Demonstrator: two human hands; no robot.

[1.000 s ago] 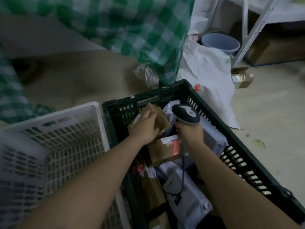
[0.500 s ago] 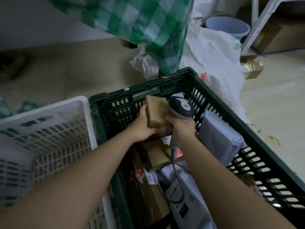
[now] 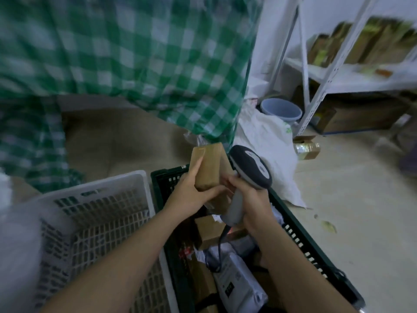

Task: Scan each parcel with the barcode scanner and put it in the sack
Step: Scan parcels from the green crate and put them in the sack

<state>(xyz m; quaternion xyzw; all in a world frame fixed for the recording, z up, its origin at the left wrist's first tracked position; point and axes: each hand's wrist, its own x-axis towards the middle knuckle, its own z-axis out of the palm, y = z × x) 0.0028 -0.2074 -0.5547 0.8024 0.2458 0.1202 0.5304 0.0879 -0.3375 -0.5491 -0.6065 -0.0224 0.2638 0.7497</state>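
Observation:
My left hand (image 3: 191,190) grips a small brown cardboard parcel (image 3: 208,168) and holds it upright above the dark green crate (image 3: 300,240). Right beside it, my right hand (image 3: 250,199) holds the grey barcode scanner (image 3: 250,168) by its handle, its head touching or nearly touching the parcel. The scanner's cable hangs down into the crate. More parcels lie in the crate: a brown box (image 3: 209,231) and a grey mailer bag (image 3: 239,281). A large green-and-white checked sack (image 3: 135,59) hangs across the upper left, just beyond the parcel.
A white plastic crate (image 3: 94,222) stands left of the green one. A crumpled white bag (image 3: 268,154) lies on the floor behind it, with a blue bucket (image 3: 281,111), a small open box (image 3: 306,147) and a white metal shelf rack (image 3: 334,75) holding cartons at the right.
My left hand has lifted the brown parcel out of the green crate and upward toward the checked sack. My right hand rose with the scanner. The view has tilted up.

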